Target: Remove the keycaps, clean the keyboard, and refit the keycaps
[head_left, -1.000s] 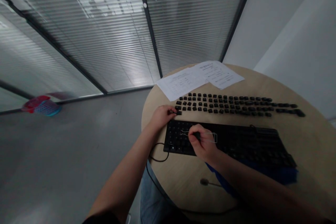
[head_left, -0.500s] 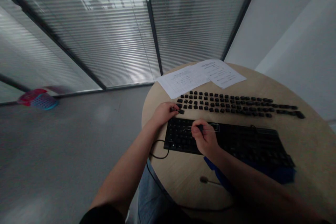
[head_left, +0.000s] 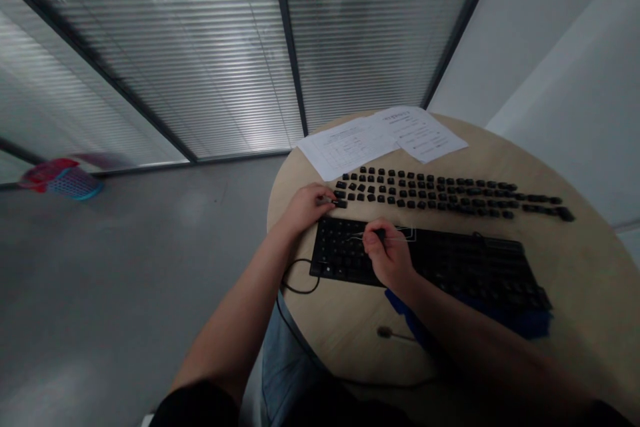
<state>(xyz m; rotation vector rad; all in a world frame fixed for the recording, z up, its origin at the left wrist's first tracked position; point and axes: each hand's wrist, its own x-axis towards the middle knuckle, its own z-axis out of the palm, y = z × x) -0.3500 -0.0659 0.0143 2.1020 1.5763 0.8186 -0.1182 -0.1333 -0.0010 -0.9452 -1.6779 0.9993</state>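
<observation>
My left hand [head_left: 309, 206] is at the left end of the rows of loose black keycaps [head_left: 411, 194], its fingertips pinched at a dark keycap [head_left: 340, 203] on the table. Over the left half of the black keyboard [head_left: 465, 260], my right hand [head_left: 389, 250] is closed round a thin wire tool [head_left: 406, 233], whose prongs stick out on both sides of the fist. Many of the keyboard's keys are off at the left, though a few remain along its near edge.
Two printed sheets [head_left: 350, 145] lie at the far edge of the round wooden table [head_left: 345, 337]. A blue cloth [head_left: 530, 324] is beneath the keyboard's near side. Nearer me are a small brush [head_left: 385, 332] and a black cable [head_left: 300, 291]. A basket [head_left: 75, 183] stands on the floor.
My left fingertips and the keycap have shifted slightly left, into line with the lowest row of keycaps. My right hand keeps its hold on the wire tool. The whole view has shifted slightly.
</observation>
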